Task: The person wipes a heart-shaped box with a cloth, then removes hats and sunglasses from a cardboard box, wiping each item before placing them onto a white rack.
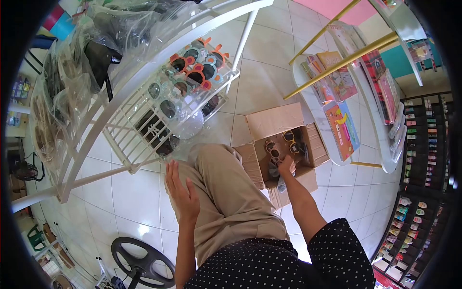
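Note:
My right hand (pixel 287 166) reaches down into an open cardboard box (pixel 275 118) on the floor. Its fingers are closed, and what they hold is hard to make out. Right beside them lie round-framed sunglasses (pixel 273 151) and some clear plastic wrap (pixel 283 184). Yellow-framed sunglasses (pixel 290 138) rest near the box's far wall. My left hand (pixel 183 193) is held up beside my knee, fingers stretched out, with nothing in it. Just beyond it stands a white wire rack (pixel 126 139) carrying several wrapped sunglasses (pixel 181 86) with flower-shaped and coloured frames.
A marble-topped shelf (pixel 308 94) with gold legs holds notebooks (pixel 342 130) to the right of the box. Plastic-wrapped bags (pixel 72 86) hang at the upper left. A black wheel-shaped base (pixel 143 262) stands at lower left. Dark display shelves (pixel 418 188) line the right.

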Tool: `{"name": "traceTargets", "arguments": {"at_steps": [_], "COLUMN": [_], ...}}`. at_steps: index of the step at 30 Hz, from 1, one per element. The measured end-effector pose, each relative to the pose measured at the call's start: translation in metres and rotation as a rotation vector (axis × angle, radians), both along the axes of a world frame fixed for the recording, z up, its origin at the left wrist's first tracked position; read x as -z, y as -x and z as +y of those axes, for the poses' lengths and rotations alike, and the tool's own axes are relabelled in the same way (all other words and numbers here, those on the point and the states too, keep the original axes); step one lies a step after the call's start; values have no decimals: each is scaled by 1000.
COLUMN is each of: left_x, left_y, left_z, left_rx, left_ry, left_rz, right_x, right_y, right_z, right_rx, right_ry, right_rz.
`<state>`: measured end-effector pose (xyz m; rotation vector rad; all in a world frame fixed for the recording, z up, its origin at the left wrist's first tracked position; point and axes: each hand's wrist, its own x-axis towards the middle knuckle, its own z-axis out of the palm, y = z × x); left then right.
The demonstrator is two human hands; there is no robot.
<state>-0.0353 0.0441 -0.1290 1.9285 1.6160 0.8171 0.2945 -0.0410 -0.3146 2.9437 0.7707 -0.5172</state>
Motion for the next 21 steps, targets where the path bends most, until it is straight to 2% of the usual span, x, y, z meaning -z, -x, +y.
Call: {"name": "traceTargets", "arguments": {"at_steps": [2,4,5,7,8,10,11,13,14,15,17,19,21], "left_x": [4,6,6,6,8,13,16,36,45,35,8,16,18], "left_y": [-1,-5,-10,-19,-25,-39,-47,-71,-84,-94,-102,-95,-83], "left_z": [-3,-1,0,-2,-2,-5,-7,-15,-19,-20,-14,-6,-1], "left_rx": [1,-2,1,4,39,67,178,337,386,366,379,373,356], "left_ry": [5,-1,23,48,108,165,282,457,511,500,1051,1007,965], "left_rz": [5,4,-59,-125,-200,-278,-372,-585,-703,-704,-1121,-1055,-986], "right_x": [-11,-16,-18,-25,-39,-80,-107,-159,-173,-183,-202,-220,-243], "right_y": [-4,-17,-24,-33,-31,-21,-11,13,23,32,53,70,68], "right_z": [0,-5,-7,-11,-8,-1,5,21,27,33,45,57,64], "right_rx": [50,-114,-118,-199,-203,-63,-73,-81,-98,-134,-193,-129,-125], "right_ry": [8,-139,-138,-359,-360,-501,-499,-514,-506,-484,-447,-547,-519], "right_rz": [95,216,211,496,492,940,941,1208,1215,1292,1380,1430,1417]}}
